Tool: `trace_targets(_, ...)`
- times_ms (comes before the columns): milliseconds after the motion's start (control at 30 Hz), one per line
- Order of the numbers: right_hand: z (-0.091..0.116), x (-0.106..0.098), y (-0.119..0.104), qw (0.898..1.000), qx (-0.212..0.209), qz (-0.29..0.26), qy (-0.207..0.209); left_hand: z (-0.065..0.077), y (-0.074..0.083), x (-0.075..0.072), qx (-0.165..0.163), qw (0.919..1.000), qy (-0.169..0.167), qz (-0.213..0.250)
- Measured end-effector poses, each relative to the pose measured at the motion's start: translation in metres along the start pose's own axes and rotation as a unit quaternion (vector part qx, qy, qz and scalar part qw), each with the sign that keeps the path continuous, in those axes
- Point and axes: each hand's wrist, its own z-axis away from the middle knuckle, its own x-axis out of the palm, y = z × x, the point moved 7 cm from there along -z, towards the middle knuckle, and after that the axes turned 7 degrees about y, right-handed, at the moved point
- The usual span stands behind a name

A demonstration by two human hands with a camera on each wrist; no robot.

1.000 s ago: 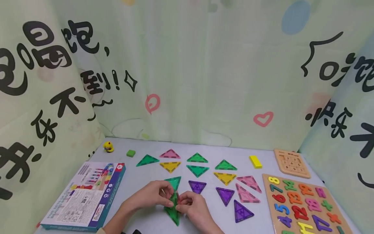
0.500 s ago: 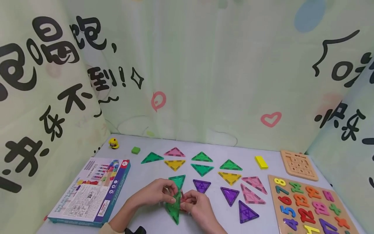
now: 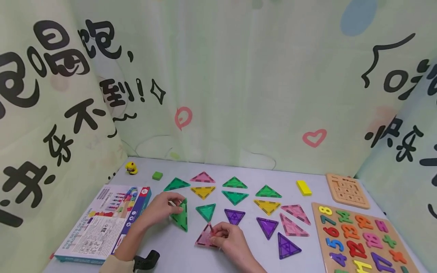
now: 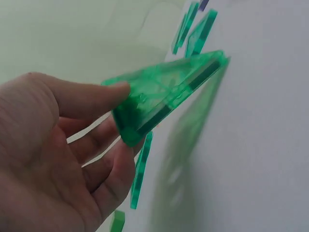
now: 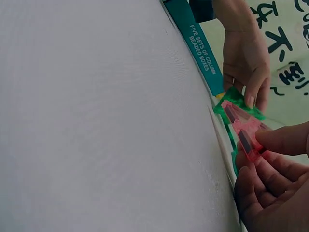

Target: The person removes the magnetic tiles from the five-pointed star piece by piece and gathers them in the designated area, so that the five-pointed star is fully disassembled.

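Observation:
My left hand [image 3: 163, 207] pinches a green translucent triangular magnetic tile [image 3: 182, 215] between thumb and fingers. In the left wrist view that green tile [image 4: 166, 92] is tilted, with its shadow falling on the tabletop. My right hand [image 3: 231, 240] grips a pink translucent triangular magnetic tile [image 3: 203, 238] by its right side, and the right wrist view shows the thumb across this pink tile [image 5: 244, 126]. Between and just beyond the hands lies another green triangular tile [image 3: 206, 211], its point toward me. A purple triangular tile [image 3: 234, 216] lies just beyond my right hand.
Green, yellow and pink triangular tiles lie in pairs farther back, including a yellow one [image 3: 203, 192]. More purple tiles [image 3: 288, 246] lie to the right. A boxed toy set [image 3: 99, 223] stands left, a letter-and-number board [image 3: 365, 235] right. A yellow block [image 3: 304, 187] sits behind.
The green tile was in front of the pink one between both hands. My left hand has carried it left and away, uncovering the pink tile in my right hand.

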Motion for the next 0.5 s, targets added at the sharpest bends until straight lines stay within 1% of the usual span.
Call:
trace_targets(100, 0.001, 0.002, 0.001, 1.0, 0.005, -0.001, -0.007, -0.003, -0.008, -0.006, -0.023, 0.9986, 0.047, -0.01)
trace_targets(333, 0.0, 0.001, 0.0, 1.0, 0.002, -0.001, -0.011, -0.01, -0.017, -0.009, -0.038, 0.9928, 0.109, -0.033)
trace_targets(400, 0.001, 0.002, 0.0, 1.0, 0.004, 0.0, -0.012, -0.011, -0.02, -0.01, -0.046, 0.9893, 0.129, -0.05)
trace_targets(500, 0.002, 0.002, -0.001, 1.0, 0.001, 0.003, -0.011, -0.012, -0.022, -0.014, -0.053, 0.982, 0.157, -0.091)
